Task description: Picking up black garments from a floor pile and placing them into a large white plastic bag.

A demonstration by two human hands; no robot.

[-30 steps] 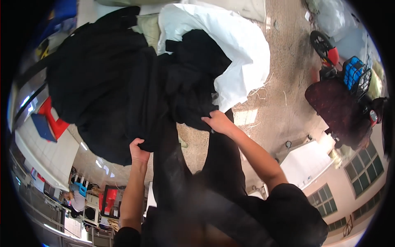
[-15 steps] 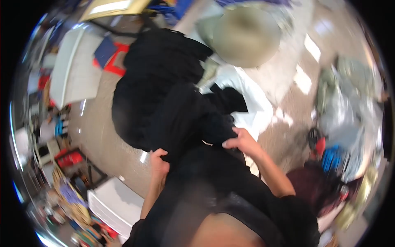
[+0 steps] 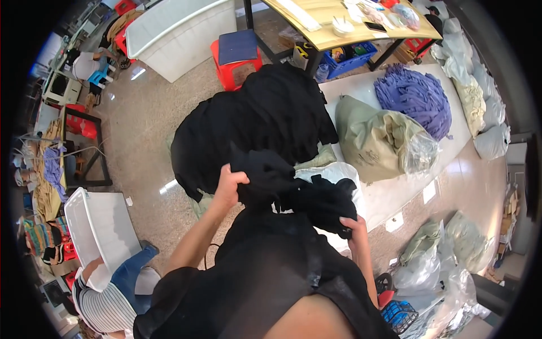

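Observation:
My left hand (image 3: pixel 227 185) is closed on a piece of black cloth (image 3: pixel 264 176) in front of my body. My right hand (image 3: pixel 354 227) pinches the lower right edge of a bunched black cloth bundle (image 3: pixel 327 202). The two dark pieces meet between my hands, and I cannot tell whether they are one. Beneath the bundle shows a white plastic sheet or bag (image 3: pixel 333 169). Just beyond my left hand lies a large heap of black cloth (image 3: pixel 248 121), partly over a pale green sack.
Beyond the heap stand a red stool (image 3: pixel 237 70) and a wooden-topped table (image 3: pixel 316 25). A stuffed olive sack (image 3: pixel 367 141) and a pile of purple strips (image 3: pixel 415 99) lie to the right. White bins (image 3: pixel 186 42) stand left; a person (image 3: pixel 107 302) sits at lower left.
The view has turned, bringing the table and purple strips into sight. My hands are farther apart; the right is now lower and at the edge of the bunched bundle.

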